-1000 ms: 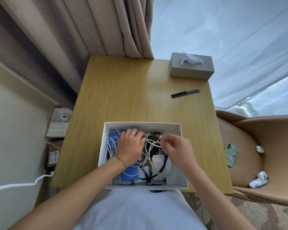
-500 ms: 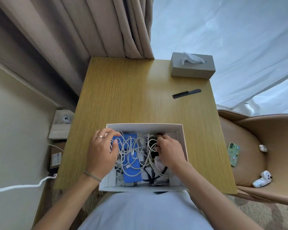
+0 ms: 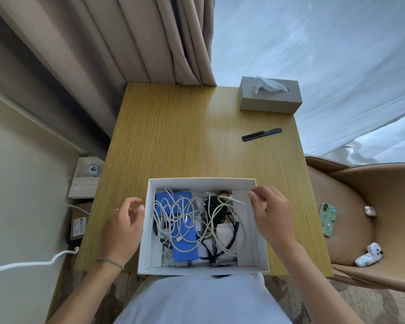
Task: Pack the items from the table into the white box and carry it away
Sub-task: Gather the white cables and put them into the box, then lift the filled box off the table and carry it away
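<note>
The white box stands open at the near edge of the wooden table. Inside lie tangled white cables, a blue flat item, black cords and a pale pouch. My left hand hovers just outside the box's left wall, fingers loosely curled and holding nothing. My right hand is over the box's right wall with relaxed fingers. A white cable runs close under its fingertips; contact is unclear. A black comb lies on the table at the far right.
A grey tissue box sits at the table's far right corner. A tan chair to the right holds a phone and a white toy. Small boxes and a white cord lie left of the table. Curtains hang behind.
Both hands have come out of the box's contents. The left moved outside the left wall and the right moved over the right wall.
</note>
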Motion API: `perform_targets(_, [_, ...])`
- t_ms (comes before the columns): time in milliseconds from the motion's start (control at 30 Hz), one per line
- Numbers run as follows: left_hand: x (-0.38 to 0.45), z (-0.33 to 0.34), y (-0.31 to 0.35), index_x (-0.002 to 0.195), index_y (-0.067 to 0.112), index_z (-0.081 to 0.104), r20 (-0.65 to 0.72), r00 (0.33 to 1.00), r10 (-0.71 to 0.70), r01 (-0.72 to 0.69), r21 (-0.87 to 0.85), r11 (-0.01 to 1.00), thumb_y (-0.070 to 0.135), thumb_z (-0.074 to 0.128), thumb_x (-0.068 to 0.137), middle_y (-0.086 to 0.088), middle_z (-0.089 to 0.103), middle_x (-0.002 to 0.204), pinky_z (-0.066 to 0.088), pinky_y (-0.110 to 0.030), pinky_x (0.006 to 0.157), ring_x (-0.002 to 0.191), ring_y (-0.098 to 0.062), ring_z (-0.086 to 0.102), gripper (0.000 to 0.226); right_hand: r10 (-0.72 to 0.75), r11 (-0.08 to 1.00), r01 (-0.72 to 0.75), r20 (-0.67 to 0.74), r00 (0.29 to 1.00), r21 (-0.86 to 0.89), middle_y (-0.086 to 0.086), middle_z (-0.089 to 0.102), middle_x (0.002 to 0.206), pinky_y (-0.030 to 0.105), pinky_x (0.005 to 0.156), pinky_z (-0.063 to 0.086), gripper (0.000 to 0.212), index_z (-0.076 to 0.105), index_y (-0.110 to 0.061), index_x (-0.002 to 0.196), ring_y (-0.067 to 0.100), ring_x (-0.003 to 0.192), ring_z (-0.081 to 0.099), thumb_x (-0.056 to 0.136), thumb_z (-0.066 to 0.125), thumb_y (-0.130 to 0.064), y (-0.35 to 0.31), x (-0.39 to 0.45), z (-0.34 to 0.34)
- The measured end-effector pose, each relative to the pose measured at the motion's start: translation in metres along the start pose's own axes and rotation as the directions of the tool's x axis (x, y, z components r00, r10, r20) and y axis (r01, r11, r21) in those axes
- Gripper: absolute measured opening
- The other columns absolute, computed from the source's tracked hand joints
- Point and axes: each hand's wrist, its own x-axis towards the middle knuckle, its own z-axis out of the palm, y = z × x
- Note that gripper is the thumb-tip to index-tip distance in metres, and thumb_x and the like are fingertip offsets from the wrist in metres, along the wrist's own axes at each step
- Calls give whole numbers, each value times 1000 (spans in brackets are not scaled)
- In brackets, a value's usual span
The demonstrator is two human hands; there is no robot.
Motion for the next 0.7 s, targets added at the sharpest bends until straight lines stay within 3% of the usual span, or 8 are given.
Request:
perform_targets(100, [1,4,0,106,26,59,42,998,-38,37,32,999,35,52,98,13,64,76,49,-29,53,70,-7,60,13,87,995,-86,-6,996,42,-11,67,80,29,65,52,10,71,-18,92,4,76,62,97,63,-18,13,12,-3])
perform_targets(200, [1,12,1,103,27,56,96,994,-57,53,37,998,37,48,100,8,63,70,50,-32,49,61,-12,61,13,117,991,-116,-15,993,60,-13,68,84,19,64,49,12,72,-20,97,-2,77,61,97,62,-16,26,39,-2])
perform_targets(267, [1,19,0,93,28,51,117,991,-62,58,43,997,36,45,101,6,57,58,41,-30,42,49,-13,53,14,145,989,-144,-22,989,46,-10,70,88,16,66,47,14,73,-19,103,-2,78,61,98,60,-16,38,65,3])
perform_targets(333, [1,25,0,77,26,47,118,991,-63,59,33,998,33,41,103,6,44,48,27,-25,40,39,-11,38,28,175,984,-175,-17,984,30,-4,72,94,20,69,51,17,72,-16,106,5,80,63,99,57,-15,52,95,9])
perform_targets(533, [-3,39,0,64,25,38,53,991,-119,119,0,993,29,34,106,3,46,63,32,-30,50,56,-17,46,42,203,976,-197,49,978,-95,0,73,102,28,71,53,20,72,-18,106,13,86,64,98,54,-16,93,178,32])
perform_targets(633, [-5,42,2,64,25,40,33,987,-159,160,-31,987,31,34,106,3,48,67,35,-30,52,60,-16,48,43,205,968,-182,124,971,-175,4,71,110,40,83,57,22,71,-18,110,20,96,65,98,52,-17,111,209,49])
perform_targets(700, [-7,44,2,64,27,41,18,983,-181,182,-51,982,33,34,107,3,49,68,36,-32,54,62,-15,48,43,207,955,-161,172,963,-250,9,66,117,41,90,54,24,69,-16,117,26,104,61,97,55,-18,121,228,63])
